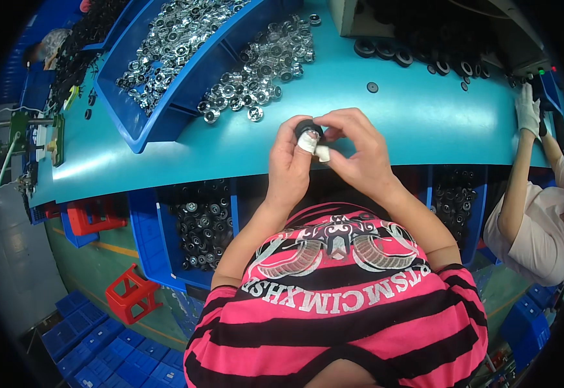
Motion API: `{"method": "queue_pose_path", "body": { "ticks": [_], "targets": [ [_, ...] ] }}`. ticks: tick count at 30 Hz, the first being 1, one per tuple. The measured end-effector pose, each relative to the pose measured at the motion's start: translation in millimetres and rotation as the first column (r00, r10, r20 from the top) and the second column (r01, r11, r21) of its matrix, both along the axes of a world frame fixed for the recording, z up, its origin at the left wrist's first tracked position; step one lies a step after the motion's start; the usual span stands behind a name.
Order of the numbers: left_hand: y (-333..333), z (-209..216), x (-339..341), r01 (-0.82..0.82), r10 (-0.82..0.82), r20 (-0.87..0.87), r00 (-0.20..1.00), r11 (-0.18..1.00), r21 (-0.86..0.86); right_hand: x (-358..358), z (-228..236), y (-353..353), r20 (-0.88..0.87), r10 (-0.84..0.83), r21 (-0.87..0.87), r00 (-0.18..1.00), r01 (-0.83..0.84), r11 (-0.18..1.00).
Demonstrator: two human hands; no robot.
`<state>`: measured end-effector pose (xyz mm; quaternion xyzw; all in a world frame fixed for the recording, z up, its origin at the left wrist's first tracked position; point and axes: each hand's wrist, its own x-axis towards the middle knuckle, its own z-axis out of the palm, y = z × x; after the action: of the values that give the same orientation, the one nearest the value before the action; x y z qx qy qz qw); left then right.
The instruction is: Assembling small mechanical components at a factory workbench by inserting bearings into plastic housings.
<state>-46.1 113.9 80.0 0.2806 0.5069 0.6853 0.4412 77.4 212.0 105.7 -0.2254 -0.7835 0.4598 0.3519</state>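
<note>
Both my hands meet above the near edge of the teal table, around a small wheel (306, 127) with a black tyre. My left hand (287, 160) grips it between its fingers and its thumb, which has a white wrap (307, 141). From the other side, my right hand (364, 150) pinches the wheel's rim with bent fingers; white also covers its thumb tip. The fingers hide most of the wheel's centre. Beyond my hands lies a heap of shiny clear-silver wheel hubs (272, 61), with one hub (255, 114) at its near edge.
A blue bin (141, 132) of hubs stands at the far left. Black tyres (385, 50) lie at the far right, and one small black ring (372, 87) sits alone. Bins of finished-looking wheels (199, 226) flank me below the table. At right, a co-worker's gloved hand (527, 111) reaches over.
</note>
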Motion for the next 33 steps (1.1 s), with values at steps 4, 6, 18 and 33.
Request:
{"method": "queue_pose_path", "body": {
  "ticks": [4,6,18,33],
  "targets": [
    [-1.1,-3.4,-3.2,-0.038,0.037,0.029,0.999,0.999,0.018,3.9,-13.5,7.3,-0.066,0.053,-0.366,0.996,-0.074,0.928],
    [-2.4,-3.2,-3.1,-0.036,0.034,0.051,0.998,0.999,0.039,5.7,-16.8,7.1,-0.041,0.131,-0.445,0.991,-0.135,0.885],
    [1.3,2.8,-7.4,0.04,-0.04,-0.014,0.999,0.998,0.044,-2.7,-13.7,6.4,-0.068,0.087,-0.552,0.994,-0.11,0.827],
    [5.8,1.0,-14.0,-0.09,0.09,-0.046,0.995,0.996,-0.004,-6.0,-13.0,-3.7,-0.015,0.024,-0.242,1.0,-0.027,0.97]
  ]
}}
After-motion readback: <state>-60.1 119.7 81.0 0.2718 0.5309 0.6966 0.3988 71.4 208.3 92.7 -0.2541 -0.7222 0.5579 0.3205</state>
